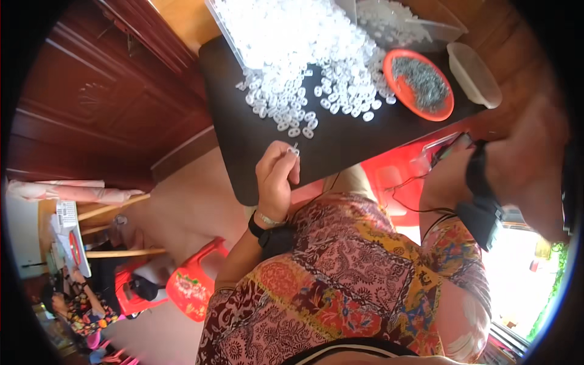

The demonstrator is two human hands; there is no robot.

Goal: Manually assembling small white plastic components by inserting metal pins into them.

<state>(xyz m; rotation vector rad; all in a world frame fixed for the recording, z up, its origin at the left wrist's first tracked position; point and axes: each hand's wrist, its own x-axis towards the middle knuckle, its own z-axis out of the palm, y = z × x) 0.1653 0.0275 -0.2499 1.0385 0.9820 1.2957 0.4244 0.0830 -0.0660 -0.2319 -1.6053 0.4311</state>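
My left hand (277, 175) is closed in a pinch over the front edge of the black table. Between thumb and forefinger is a small white two-holed plastic piece (293, 150), with a thin metal bit sticking up from it. My right hand (528, 161) is raised at the far right, close to the camera, and its fingers are smeared by motion. A large heap of similar white plastic pieces (286, 36) spills across the table ahead of my left hand. Right of the heap stands an orange-red plate (448, 104) holding many small metal pins (420, 79).
The black table (243, 146) has a clear tub (447, 30) of white pieces at its back and an oblong translucent dish (477, 76) at its right. A red stool (198, 283) stands on the floor to the left. Another person (85, 301) is at the far left. Cables hang by my right arm.
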